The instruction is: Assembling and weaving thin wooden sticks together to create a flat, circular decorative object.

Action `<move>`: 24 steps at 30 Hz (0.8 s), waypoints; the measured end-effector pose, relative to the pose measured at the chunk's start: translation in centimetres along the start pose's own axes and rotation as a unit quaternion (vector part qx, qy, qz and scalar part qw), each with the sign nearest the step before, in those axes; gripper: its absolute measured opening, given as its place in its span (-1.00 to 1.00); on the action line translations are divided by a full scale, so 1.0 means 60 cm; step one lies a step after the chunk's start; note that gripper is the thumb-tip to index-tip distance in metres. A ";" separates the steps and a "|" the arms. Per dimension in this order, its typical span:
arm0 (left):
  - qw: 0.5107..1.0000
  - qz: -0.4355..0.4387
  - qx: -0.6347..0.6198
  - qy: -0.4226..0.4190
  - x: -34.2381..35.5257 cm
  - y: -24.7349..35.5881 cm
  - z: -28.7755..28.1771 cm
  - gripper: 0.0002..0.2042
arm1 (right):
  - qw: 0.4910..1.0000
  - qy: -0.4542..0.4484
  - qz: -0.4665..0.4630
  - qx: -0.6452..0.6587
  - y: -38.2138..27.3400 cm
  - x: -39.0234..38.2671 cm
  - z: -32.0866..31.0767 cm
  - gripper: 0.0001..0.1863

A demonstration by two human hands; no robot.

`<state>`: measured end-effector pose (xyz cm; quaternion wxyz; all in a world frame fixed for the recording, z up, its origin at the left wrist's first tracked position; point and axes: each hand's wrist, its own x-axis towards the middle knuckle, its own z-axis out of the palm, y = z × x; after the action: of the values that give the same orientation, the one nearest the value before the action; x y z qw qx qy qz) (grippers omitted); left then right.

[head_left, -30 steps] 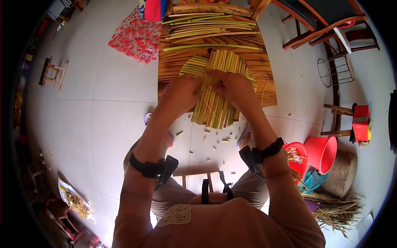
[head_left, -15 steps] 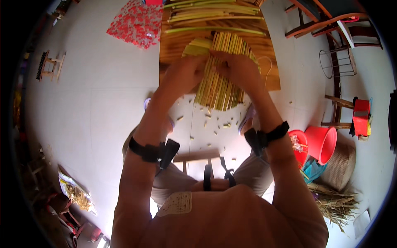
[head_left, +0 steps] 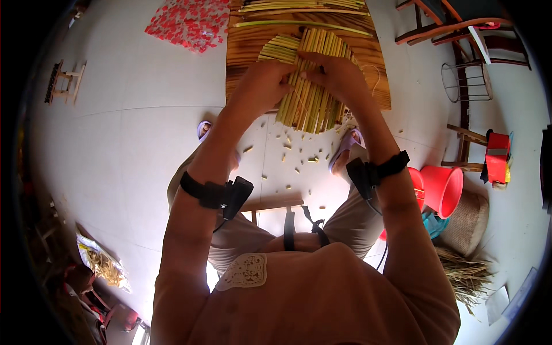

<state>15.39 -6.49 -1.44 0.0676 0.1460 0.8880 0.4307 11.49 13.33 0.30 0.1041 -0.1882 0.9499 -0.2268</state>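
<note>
A mat of trimmed yellow-green reed sticks (head_left: 307, 112) lies on the wooden board (head_left: 244, 49), overhanging its near edge, with a shorter crosswise row (head_left: 276, 47) at its back left. My left hand (head_left: 267, 83) is closed at the mat's left middle, its fingertips pinching at the sticks. My right hand (head_left: 339, 80) grips the mat from the right, fingers curled and thumb on the sticks. A thin pale cord (head_left: 375, 86) loops at the right. Long loose stalks (head_left: 305, 26) lie along the back of the board.
A red-patterned sheet (head_left: 184, 23) lies at the back left. Chairs (head_left: 445, 29), a wire stand (head_left: 460, 80), red buckets (head_left: 443, 195), a woven sack (head_left: 468, 224) and dry straw (head_left: 466, 276) line the right. Cut stubs (head_left: 287, 146) are scattered on the floor between my feet.
The board, mat and both hands appear higher in the picture than a second ago, as the view has shifted. Both hands remain on the mat with little change in their grip.
</note>
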 end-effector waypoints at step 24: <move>0.964 -0.025 0.094 0.248 -0.090 0.046 0.073 -0.79 | 1.000 -0.011 0.004 -0.008 -0.016 0.001 -0.009 -0.46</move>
<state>22.13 -3.30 -2.04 -0.1579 0.0181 0.9170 0.3659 11.57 12.69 1.21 0.1137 -0.1872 0.9514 -0.2167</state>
